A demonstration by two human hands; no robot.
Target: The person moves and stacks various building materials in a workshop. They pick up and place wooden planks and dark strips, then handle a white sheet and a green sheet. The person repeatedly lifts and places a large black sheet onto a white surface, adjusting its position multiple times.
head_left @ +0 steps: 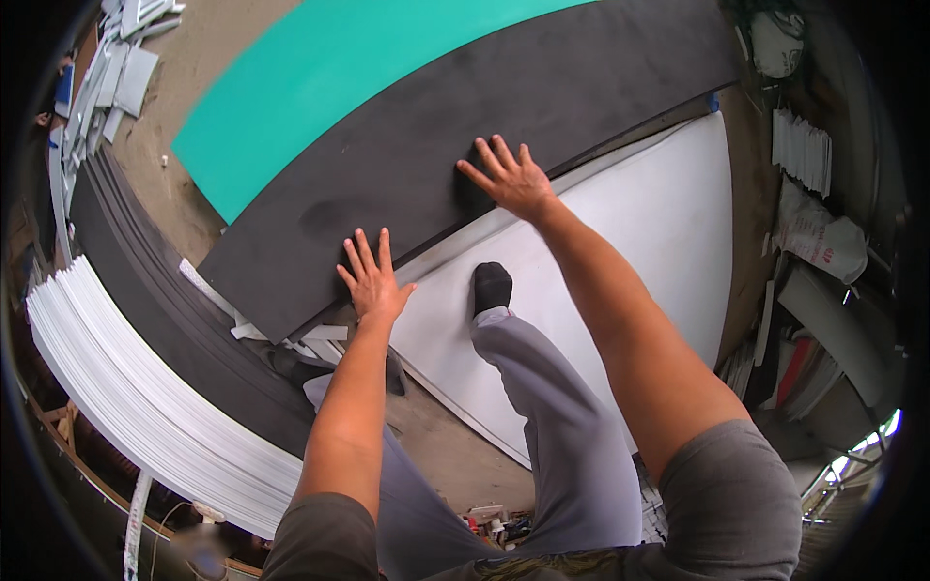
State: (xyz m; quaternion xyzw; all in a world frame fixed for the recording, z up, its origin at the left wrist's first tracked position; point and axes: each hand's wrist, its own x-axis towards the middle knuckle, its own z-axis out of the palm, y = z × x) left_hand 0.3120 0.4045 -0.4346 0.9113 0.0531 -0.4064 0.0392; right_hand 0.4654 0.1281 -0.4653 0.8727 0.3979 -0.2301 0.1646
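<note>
A large dark grey sheet [601,73], looking like foam board, lies across the middle of the view. Over its near edge is my left hand [376,289], fingers spread and nothing in it. Farther right, my right hand [515,184] is also spread out, palm down on or just above the same sheet; firm contact is hard to tell. A green sheet [320,73] shows beyond the dark one. On the near side lies a white sheet [659,223], and one of my feet, in a black sock [492,289], stands on it.
To the left are a stack of white sheets [145,387] and a stack of dark sheets [194,320]. White offcuts [121,77] lie in a heap at the far left. Along the right side stand a white sack [823,237], more stacked white pieces [802,150] and leaning panels [833,320].
</note>
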